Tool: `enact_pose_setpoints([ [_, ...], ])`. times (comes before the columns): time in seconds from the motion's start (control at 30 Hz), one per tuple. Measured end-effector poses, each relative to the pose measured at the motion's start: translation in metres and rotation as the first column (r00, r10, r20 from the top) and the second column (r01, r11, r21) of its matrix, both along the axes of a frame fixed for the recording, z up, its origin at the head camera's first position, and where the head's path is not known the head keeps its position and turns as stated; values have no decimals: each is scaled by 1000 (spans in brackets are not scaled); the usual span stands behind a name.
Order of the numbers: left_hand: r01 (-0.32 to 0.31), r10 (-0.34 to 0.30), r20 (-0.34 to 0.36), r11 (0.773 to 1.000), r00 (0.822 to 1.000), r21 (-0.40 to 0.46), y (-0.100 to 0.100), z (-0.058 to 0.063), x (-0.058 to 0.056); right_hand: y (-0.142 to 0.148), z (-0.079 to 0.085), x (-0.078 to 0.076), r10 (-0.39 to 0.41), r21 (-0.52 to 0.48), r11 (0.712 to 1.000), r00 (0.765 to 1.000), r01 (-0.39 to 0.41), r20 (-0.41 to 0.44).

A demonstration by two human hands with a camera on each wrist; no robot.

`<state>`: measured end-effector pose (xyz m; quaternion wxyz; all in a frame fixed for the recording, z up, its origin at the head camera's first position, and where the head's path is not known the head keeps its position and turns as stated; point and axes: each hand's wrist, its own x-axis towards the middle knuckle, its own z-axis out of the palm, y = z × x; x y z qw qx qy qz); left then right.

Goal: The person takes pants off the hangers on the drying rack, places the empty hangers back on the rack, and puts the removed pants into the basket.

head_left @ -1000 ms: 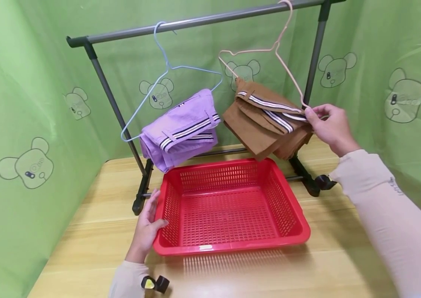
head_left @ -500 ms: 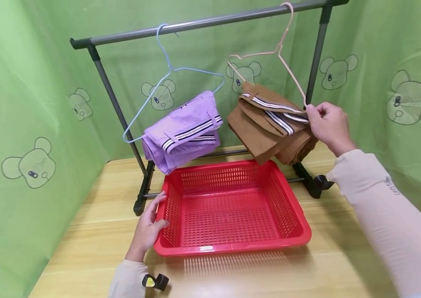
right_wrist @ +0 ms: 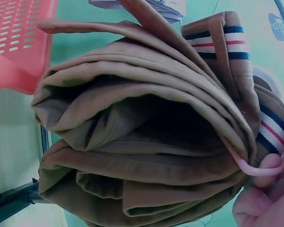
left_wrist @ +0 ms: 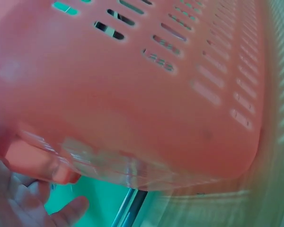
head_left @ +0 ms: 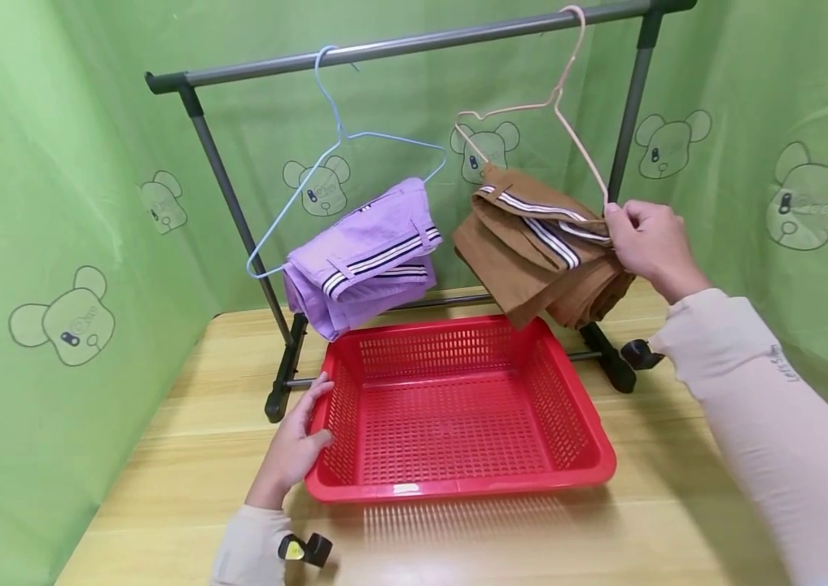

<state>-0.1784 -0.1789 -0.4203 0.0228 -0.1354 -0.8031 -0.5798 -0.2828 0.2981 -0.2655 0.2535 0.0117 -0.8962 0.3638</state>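
Brown trousers (head_left: 523, 244) with a striped waistband hang folded over a pink clothes hanger (head_left: 567, 122), whose hook sits on the rail. My right hand (head_left: 651, 244) pinches the hanger's right lower corner, beside the waistband; the right wrist view shows the hanger's bend (right_wrist: 262, 170) at the fingertips. In front stands a red perforated plastic basket (head_left: 457, 491) with nothing in it. My left hand (head_left: 292, 448) grips the basket's left rim, thumb on the inner side and fingers along the outside. Purple trousers (head_left: 365, 244) hang folded on a blue hanger (head_left: 333, 142) at the left.
A dark metal clothes rack (head_left: 428, 42) stands on the wooden table (head_left: 186, 456) behind the basket, its black feet (head_left: 611, 366) on both sides. Green curtains (head_left: 47, 203) with bear drawings enclose the back and sides.
The pink hanger and brown trousers have turned and shifted slightly right with my right hand. My left hand stays on the basket rim. The whole head view has drifted a little.
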Motion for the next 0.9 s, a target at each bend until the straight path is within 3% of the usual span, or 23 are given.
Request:
enact_pose_setpoints([
  [0.17, -11, 12, 39, 999, 999, -34, 2, 6, 1, -1, 7, -1, 35, 56, 998, 999, -38, 41],
  [0.37, -41, 43, 59, 999, 997, -35, 6, 11, 0, -1, 9, 0, 10, 49, 999, 996, -15, 87],
  [0.53, -58, 60, 73, 998, 996, -18, 7, 10, -1, -2, 10, 1, -11, 52, 999, 999, 9, 48],
  [0.7, -117, 112, 117, 993, 987, 32, 9, 6, 0, -3, 9, 2, -16, 53, 998, 1000, 17, -13],
  [0.9, -96, 78, 169, 991, 982, 97, 5, 9, 1, -4, 8, 0, -35, 22, 999, 995, 38, -94],
])
